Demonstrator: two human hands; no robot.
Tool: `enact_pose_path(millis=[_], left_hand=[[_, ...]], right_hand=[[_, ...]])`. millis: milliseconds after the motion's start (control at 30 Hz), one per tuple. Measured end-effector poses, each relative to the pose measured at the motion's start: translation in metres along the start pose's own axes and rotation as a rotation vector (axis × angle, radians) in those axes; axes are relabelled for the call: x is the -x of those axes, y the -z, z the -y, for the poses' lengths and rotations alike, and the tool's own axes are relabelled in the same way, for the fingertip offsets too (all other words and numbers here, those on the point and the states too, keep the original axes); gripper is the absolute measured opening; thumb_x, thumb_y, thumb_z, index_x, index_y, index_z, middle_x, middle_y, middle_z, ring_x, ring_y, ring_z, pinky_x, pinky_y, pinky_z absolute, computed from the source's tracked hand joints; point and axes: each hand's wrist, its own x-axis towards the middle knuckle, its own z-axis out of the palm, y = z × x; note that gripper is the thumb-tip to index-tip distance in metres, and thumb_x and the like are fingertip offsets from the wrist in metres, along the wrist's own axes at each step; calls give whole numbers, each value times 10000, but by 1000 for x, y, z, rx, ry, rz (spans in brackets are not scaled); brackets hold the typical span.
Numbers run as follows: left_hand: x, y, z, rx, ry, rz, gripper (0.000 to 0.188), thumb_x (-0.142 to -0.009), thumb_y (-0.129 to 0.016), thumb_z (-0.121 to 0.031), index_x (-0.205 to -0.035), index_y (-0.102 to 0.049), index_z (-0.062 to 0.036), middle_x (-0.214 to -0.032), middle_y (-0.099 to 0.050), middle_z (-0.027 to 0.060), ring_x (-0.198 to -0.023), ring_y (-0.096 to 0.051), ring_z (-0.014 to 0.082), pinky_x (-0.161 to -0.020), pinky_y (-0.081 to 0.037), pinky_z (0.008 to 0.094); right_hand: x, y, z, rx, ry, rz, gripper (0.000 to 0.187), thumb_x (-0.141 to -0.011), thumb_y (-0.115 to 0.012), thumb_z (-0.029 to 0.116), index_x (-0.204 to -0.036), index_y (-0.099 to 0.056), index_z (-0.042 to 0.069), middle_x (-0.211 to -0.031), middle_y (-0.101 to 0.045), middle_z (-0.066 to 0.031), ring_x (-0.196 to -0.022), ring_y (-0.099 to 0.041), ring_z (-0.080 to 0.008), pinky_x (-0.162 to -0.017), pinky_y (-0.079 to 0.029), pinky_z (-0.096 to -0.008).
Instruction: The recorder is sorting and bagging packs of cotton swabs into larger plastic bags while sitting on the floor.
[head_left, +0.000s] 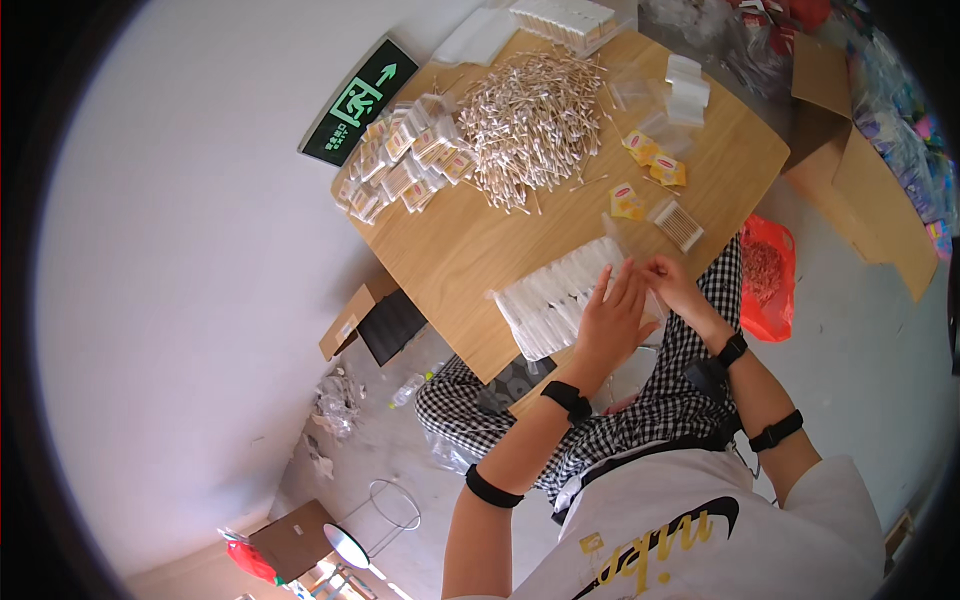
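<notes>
A clear plastic bag [540, 300] packed with a row of white bundles lies at the near edge of the wooden table. My left hand [612, 318] rests on its right part, fingers stretched out along the plastic. Close beside it, my right hand [678, 288] is closed in a pinch at the bag's right end, apparently on the plastic film; the fingertips are partly hidden. Just beyond the hands sit a small clear pack of cotton swabs [679, 226] and a yellow card [627, 202].
A big heap of loose cotton swabs [535, 125] covers the table's far middle, with filled small packs [400, 160] to its left. More yellow cards [668, 170] and white stacks [686, 90] lie far right. A red bag [768, 280] and an open carton [850, 170] stand right of the table.
</notes>
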Motion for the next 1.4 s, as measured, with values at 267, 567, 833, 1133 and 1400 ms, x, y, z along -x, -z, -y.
enact_pose_path(millis=[267, 567, 833, 1133, 1400], left_hand=[[-5, 12, 10, 51, -11, -39, 692, -902, -450, -552, -1286, -520, 20, -1355, -504, 141, -1382, -317, 268, -1160, -160, 474], [-16, 15, 9, -91, -11, 81, 736, -888, -436, -596, -1249, -552, 34, -1352, -503, 149, -1377, -319, 286, -1163, -161, 462], [-4, 14, 15, -140, -30, 83, 757, -858, -457, -609, -1273, -536, 19, -1332, -508, 129, -1370, -327, 288, -1156, -190, 452], [8, 14, 17, -42, 26, 1, 563, -873, -545, -427, -1280, -539, -38, -1315, -522, 80, -1361, -341, 290, -1145, -182, 510], [7, 17, 8, 184, 199, -66, 451, -745, -602, -184, -1177, -578, -57, -1280, -545, 36, -1367, -328, 301, -1136, -150, 575]], right_hand=[[-2, -6, -5, 10, -53, 52, 125, -928, -575, 111, -916, -575, -14, -815, -595, -41, -731, -544, -106, -642, -449, -245], [-19, -14, 12, 61, 37, 45, 117, -924, -556, 94, -964, -591, -10, -896, -644, -77, -822, -584, -136, -722, -472, -274], [-15, -18, 13, 229, 119, -52, 140, -877, -613, 112, -869, -582, -25, -788, -612, -133, -741, -582, -206, -670, -463, -313], [-8, -24, 16, 256, 100, -57, 137, -867, -614, 100, -862, -576, -32, -784, -631, -144, -728, -604, -232, -656, -471, -333], [-6, -27, 11, 265, 123, -58, 124, -856, -624, 96, -861, -581, -19, -776, -632, -158, -717, -613, -252, -646, -477, -344]])
